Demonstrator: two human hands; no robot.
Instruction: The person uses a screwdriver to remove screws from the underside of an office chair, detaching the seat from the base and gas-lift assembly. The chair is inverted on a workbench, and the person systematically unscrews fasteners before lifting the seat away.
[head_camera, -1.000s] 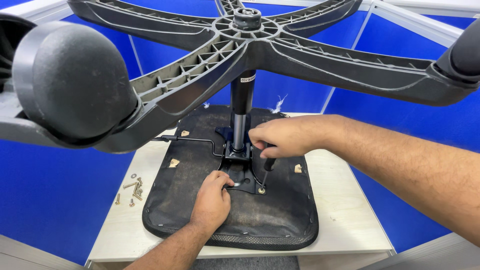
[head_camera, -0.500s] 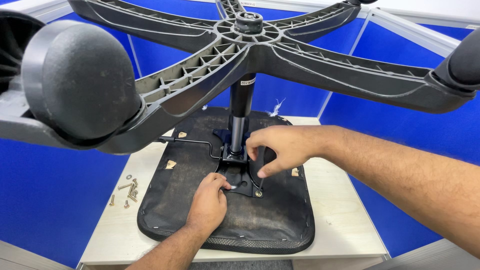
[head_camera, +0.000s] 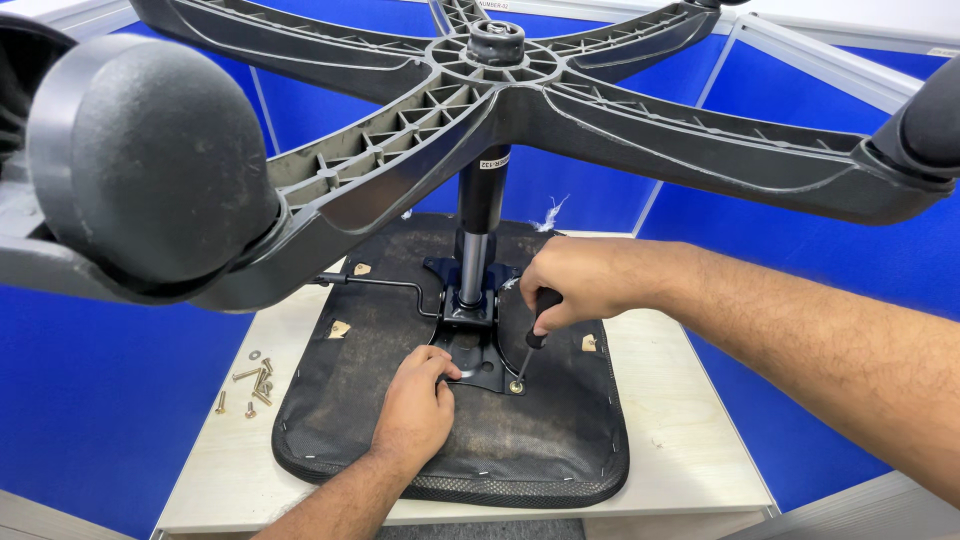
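Observation:
An office chair lies upside down on a small table. Its black seat underside (head_camera: 540, 440) faces up, and the gas column (head_camera: 480, 215) rises to the five-arm base (head_camera: 600, 110) overhead. My right hand (head_camera: 575, 282) grips a black-handled screwdriver (head_camera: 533, 335) whose tip meets a bolt at the front right corner of the black metal mounting plate (head_camera: 472, 352). My left hand (head_camera: 415, 410) rests on the seat with its fingers pressed on the plate's front left edge.
A large black caster (head_camera: 150, 160) hangs close at the upper left, another (head_camera: 925, 120) at the right edge. Several brass bolts and washers (head_camera: 252, 385) lie on the beige tabletop (head_camera: 680, 440) to the left. A bent lever (head_camera: 385, 285) juts from the mechanism. Blue partition panels surround the table.
My right hand has shifted from over the plate to an upright grip on the screwdriver handle, tip still on the corner bolt. My left hand has stayed on the plate.

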